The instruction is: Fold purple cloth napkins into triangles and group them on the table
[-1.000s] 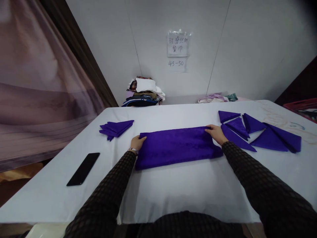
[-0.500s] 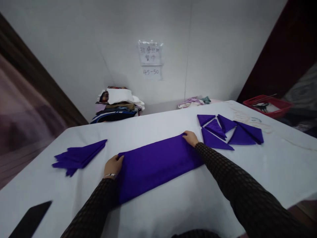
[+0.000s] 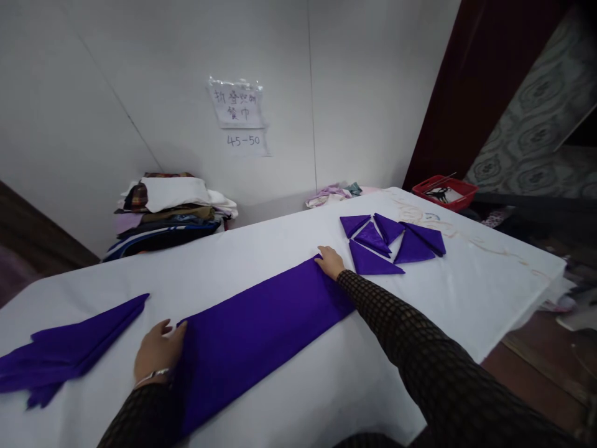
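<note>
A purple cloth napkin (image 3: 261,330), folded into a long band, lies slantwise across the white-covered table (image 3: 298,398). At its far left corner is my left hand (image 3: 160,350), fingers apart, one digit touching the cloth edge. My right hand (image 3: 331,262) pinches the far right corner, its forearm crossing over the right end. Just beyond that hand lie several purple napkins folded into triangles, among them a front triangle (image 3: 374,259) and a right-hand one (image 3: 415,246). To the left rests another purple napkin (image 3: 77,345) folded into a pointed, fanned shape.
Against the wall a pile of folded clothes (image 3: 175,211) stands at the far left edge. Crumpled pale cloths (image 3: 329,194) lie farther right. A red basket (image 3: 461,200) sits beyond the far right corner. Handwritten paper signs (image 3: 240,115) hang on the wall.
The view has turned right and come closer. My left hand's fingers have spread apart at the napkin's corner. My right hand stays at the other corner, and the napkin still lies flat.
</note>
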Demonstrator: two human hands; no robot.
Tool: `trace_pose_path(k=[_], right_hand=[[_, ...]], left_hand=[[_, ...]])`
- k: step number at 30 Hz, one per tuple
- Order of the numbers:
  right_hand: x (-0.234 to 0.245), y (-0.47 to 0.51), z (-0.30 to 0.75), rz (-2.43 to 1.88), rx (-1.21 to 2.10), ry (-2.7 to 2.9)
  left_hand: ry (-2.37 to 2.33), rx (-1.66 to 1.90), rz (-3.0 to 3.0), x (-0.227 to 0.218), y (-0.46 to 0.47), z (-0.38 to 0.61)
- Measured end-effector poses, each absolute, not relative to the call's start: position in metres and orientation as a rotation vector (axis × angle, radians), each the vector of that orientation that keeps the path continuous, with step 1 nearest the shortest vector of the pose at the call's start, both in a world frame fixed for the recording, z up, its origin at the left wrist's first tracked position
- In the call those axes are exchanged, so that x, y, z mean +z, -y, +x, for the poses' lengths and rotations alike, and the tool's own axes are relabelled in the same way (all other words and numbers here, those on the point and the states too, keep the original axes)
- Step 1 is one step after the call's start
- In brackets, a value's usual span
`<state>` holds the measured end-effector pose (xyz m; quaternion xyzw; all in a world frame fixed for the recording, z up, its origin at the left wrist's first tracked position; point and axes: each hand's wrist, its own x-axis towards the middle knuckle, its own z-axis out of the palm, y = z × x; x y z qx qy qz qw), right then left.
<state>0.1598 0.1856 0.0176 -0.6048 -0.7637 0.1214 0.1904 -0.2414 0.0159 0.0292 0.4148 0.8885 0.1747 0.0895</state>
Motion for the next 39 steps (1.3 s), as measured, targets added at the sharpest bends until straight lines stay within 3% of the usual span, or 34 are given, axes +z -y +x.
trace_pose_path(k=[5, 8, 12, 26, 30, 35, 39], right_hand=[[0.029, -0.131, 0.136, -1.392, 0.389, 2.374], [0.023, -0.077, 0.111, -0.976, 0.513, 2.591], [0.010, -0.028, 0.091, -0.776, 0.586, 2.753], [0.003, -0.083, 0.230, -1.625, 0.215, 2.487], [0.012, -0.054, 0.205, -1.416, 0.127, 2.504], [0.008, -0.019, 0.159, -0.932, 0.335, 2.751], [-0.001, -0.023, 0.165, -0.983, 0.417, 2.760]], left_hand=[[-2.437, 0.687, 1.889, 0.013, 0.017, -0.199], [-2.237, 0.494, 2.200, -0.006, 0.042, -0.155], [-2.233, 0.153, 2.209, -0.016, 0.058, -0.121], [-2.266, 0.011, 2.144, -0.008, 0.057, -0.116], [-2.267, 0.014, 2.164, -0.007, 0.057, -0.116], [-2.269, 0.074, 2.171, -0.008, 0.057, -0.116], [-2.254, 0.109, 2.169, -0.009, 0.057, -0.117]])
